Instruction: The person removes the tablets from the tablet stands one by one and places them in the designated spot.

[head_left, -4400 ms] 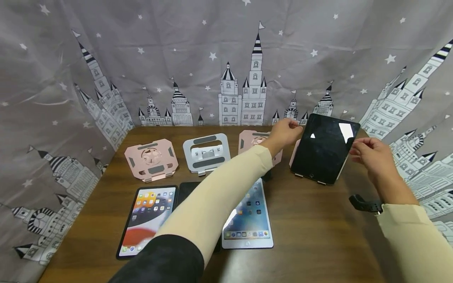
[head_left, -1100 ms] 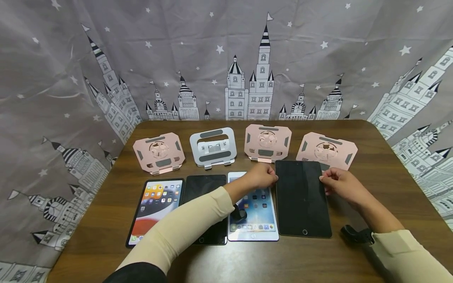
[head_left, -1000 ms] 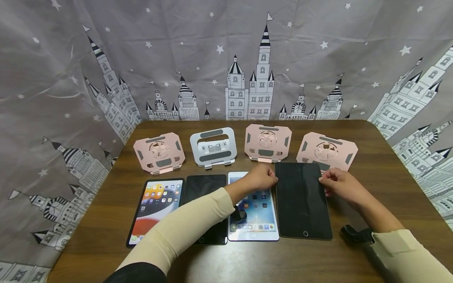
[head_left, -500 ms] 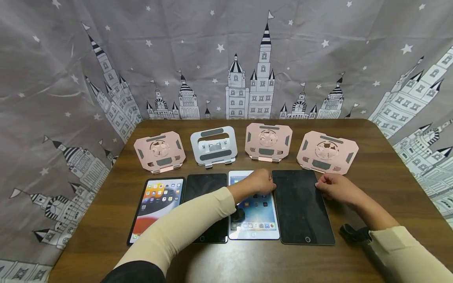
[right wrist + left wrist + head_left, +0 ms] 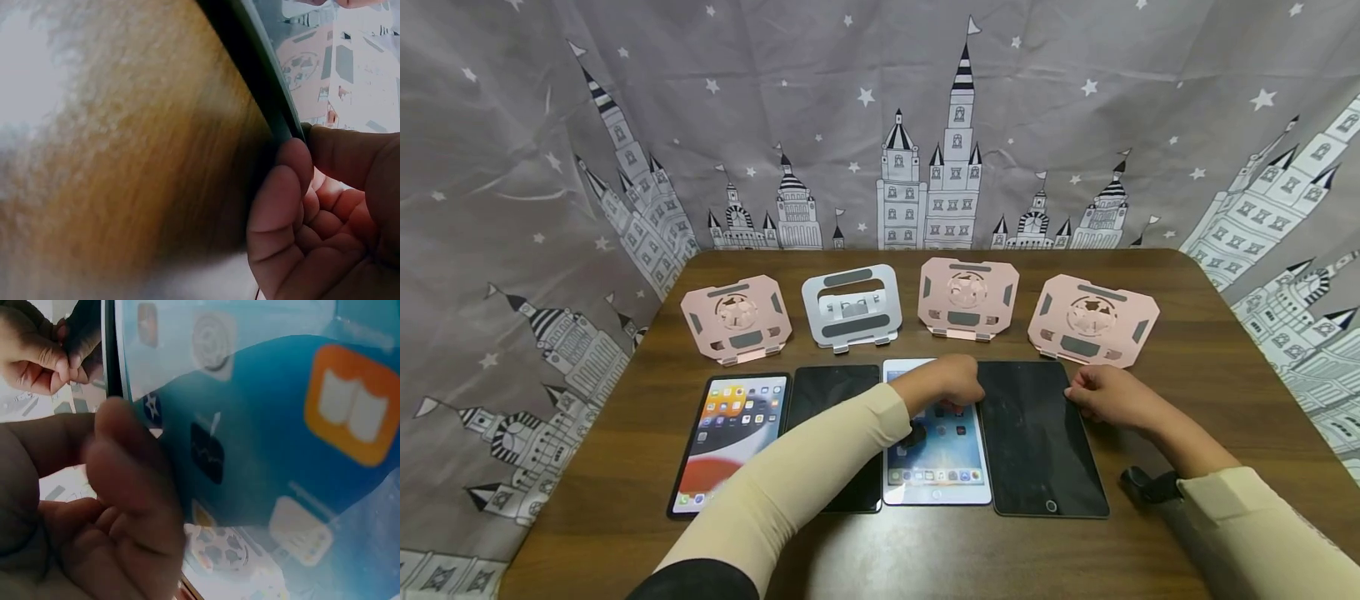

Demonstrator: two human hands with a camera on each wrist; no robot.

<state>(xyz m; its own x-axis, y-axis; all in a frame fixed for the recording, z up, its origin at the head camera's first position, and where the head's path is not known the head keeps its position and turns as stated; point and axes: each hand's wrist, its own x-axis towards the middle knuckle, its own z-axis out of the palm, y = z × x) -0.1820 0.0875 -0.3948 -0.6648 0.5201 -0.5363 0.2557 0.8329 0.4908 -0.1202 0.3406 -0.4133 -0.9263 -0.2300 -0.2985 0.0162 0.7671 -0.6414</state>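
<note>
A black tablet [image 5: 1041,442] with a dark screen lies in front of the rightmost pink stand [image 5: 1093,321]. My right hand [image 5: 1108,396] pinches its upper right edge; in the right wrist view the thumb and fingers [image 5: 278,200] meet at that dark edge. My left hand [image 5: 947,383] is over the white tablet [image 5: 936,492], its fingertips at the black tablet's upper left edge. Those fingers [image 5: 128,475] hang loosely curled in the left wrist view, with no clear grip on anything. The left hand hides part of the white tablet's lit screen.
Left of these lie another dark tablet [image 5: 835,387], partly under the left sleeve, and a lit tablet [image 5: 730,442]. Behind stand a grey-white stand [image 5: 852,308] and two more pink stands, one left [image 5: 736,321] and one right of it [image 5: 967,296]. A patterned curtain [image 5: 820,100] hangs behind the table.
The black tablet came off the rightmost pink stand, moved toward the front and left, and now lies on the table beside the white one. The left hand has just loosened and turned slightly.
</note>
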